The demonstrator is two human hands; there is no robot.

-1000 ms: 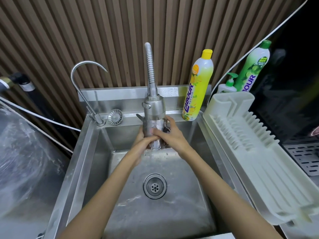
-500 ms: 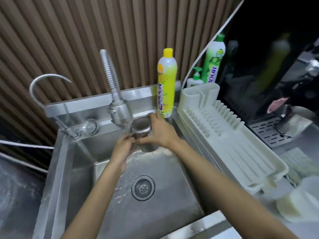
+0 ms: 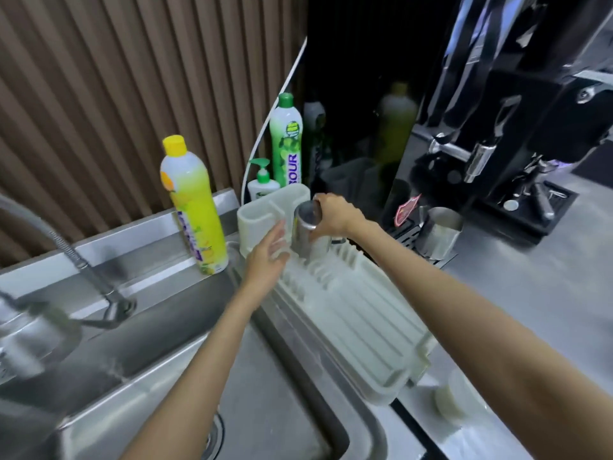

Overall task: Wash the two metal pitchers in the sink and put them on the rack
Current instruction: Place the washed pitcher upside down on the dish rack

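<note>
Brown slatted panelling is filling the upper left of the frame, and a steel sink (image 3: pixel 252 386) is running across the lower left. Through the head camera I am watching the right hand (image 3: pixel 335 215), just above centre, clamping its fingers round the top of a metal pitcher (image 3: pixel 302 229) and holding it over the far end of the white dish rack (image 3: pixel 361 330). I cannot tell whether its base is touching the rack. The left hand (image 3: pixel 268 257) is hovering just beside it, fingers straight, gripping nothing; blur is hiding any contact. The second metal pitcher (image 3: pixel 438 232) is standing at right on the drip tray (image 3: pixel 406 241) of a black coffee machine (image 3: pixel 547 104), apart from the rack. A yellow dish-soap bottle (image 3: pixel 195 210) is standing on the sink ledge, left of the rack.
</note>
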